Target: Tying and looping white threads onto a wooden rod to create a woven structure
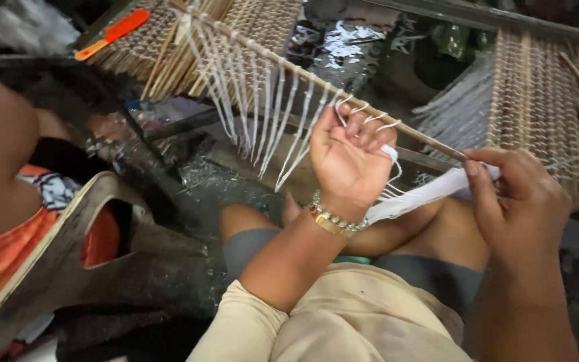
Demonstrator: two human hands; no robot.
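Fingers of the left hand (350, 157) curled around white string (289, 127) on the stick (343, 90) mid-frame, while the right hand (521, 201) probably pinched the white strip (430, 191).

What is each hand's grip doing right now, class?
Left hand: closed on white cords at the stick.
Right hand: pinching the white cord bundle.

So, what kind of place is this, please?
Probably a small hand-weaving workshop. The left hand loops white string onto a wooden rod, the right hand holds that string, and frames of thin sticks stand behind.
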